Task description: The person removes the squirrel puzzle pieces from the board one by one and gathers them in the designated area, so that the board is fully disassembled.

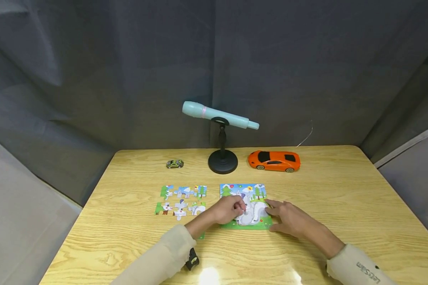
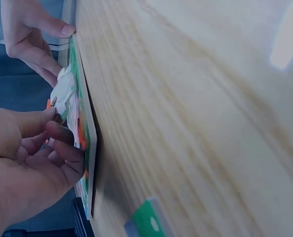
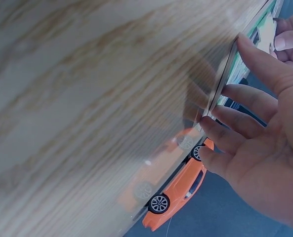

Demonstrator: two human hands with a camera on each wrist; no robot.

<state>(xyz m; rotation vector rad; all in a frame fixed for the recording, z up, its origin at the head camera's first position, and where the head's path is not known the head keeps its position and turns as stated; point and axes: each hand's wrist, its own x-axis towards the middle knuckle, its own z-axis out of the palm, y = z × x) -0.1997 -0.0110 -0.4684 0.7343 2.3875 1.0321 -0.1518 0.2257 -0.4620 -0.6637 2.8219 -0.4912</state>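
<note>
A squirrel picture puzzle [image 1: 265,225] lies on the table with a green and blue border. My left hand [image 1: 230,209] is over its left half, thumb and index finger pinching a white-grey puzzle piece [image 2: 63,91] that stands tilted up from the board in the left wrist view. The other left fingers curl close over the picture. At the board's right edge rests my right hand [image 1: 290,217], fingers spread and nearly straight, holding nothing. Its thumb and fingertips touch the edge in the right wrist view [image 3: 272,118].
Left of the board lie several loose puzzle pieces [image 1: 180,209] in two rows; a green piece [image 2: 150,219] is near my left forearm. Behind stand a small green toy car [image 1: 174,164], a light-blue microphone [image 1: 228,117] on a black stand [image 1: 222,163] and an orange toy car [image 1: 276,161].
</note>
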